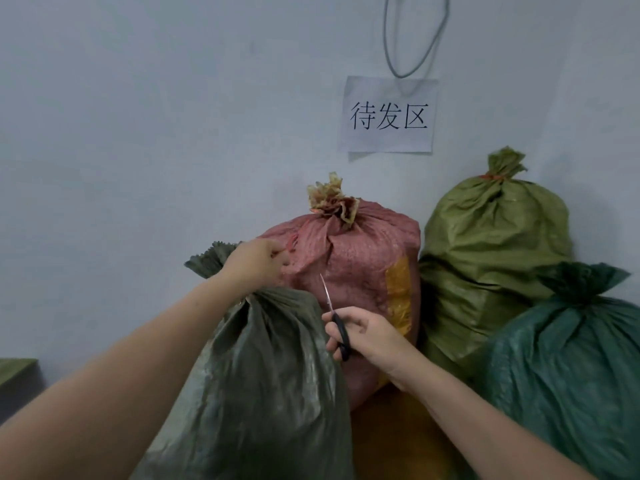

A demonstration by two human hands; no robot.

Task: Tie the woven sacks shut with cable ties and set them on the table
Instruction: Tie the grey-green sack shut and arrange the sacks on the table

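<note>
The left hand is curled tight round the gathered neck of the dark sack. Its fingertips seem to pinch something thin and reddish, perhaps a tie's tail, though I cannot tell. The right hand grips the scissors by their black loops, with the blades nearly closed and pointing up toward the left hand.

The dark sack stands nearest, in front of the pink sack. To the right are the olive sack and the teal sack. All three have bunched, closed necks, and the olive one shows an orange tie. They sit against the wall under a paper sign.

Judging by this, three sacks are finished and placed. The dark sack looks cinched, and trimming the tie's tail is probably the step in hand. After that it remains to set the sack beside the others.
</note>
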